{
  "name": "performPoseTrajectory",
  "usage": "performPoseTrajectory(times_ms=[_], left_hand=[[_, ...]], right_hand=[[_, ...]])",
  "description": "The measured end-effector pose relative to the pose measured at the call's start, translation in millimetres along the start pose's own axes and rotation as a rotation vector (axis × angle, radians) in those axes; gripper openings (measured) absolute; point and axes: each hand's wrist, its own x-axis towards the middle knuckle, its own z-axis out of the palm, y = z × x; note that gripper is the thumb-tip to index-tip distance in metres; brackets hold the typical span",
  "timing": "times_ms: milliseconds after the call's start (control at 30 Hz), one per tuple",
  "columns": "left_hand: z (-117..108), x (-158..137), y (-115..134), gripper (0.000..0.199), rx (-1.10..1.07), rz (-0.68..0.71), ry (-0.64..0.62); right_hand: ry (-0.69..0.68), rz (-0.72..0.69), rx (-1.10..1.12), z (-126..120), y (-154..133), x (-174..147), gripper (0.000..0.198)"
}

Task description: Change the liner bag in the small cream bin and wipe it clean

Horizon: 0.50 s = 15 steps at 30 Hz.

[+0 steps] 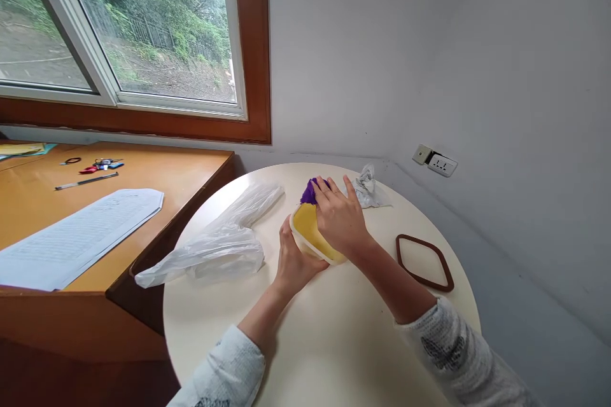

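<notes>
A yellow plastic container point(304, 220) with a whitish rim is tilted above the round table. My left hand point(294, 265) grips it from the left and below, thumb along the near side. Over its far right edge lies my right hand point(340, 215), pressing a crumpled purple cloth point(309, 193) against the far rim. Part of the cloth and of the container's right side is hidden under that hand. Right of my right forearm, a brown rounded-square ring point(401, 258), like a lid seal, lies flat on the table.
The round cream table point(329, 343) carries a clear plastic bag point(224, 248) at left and a crumpled whitish wrapper point(367, 187) at the back. A wooden desk point(191, 168) stands left, with papers point(86, 235), a pen point(86, 182) and keys point(102, 165). Walls rise behind, with a socket point(442, 165).
</notes>
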Motion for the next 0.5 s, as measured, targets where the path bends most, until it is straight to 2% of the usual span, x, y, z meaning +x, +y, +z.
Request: performPoseTrajectory(times_ms=[500], left_hand=[[0.6,-0.5,-0.8,0.111,0.061,-0.025,0.013]], right_hand=[[-0.019,0.093,-0.052,0.8,9.2,-6.3,0.045]])
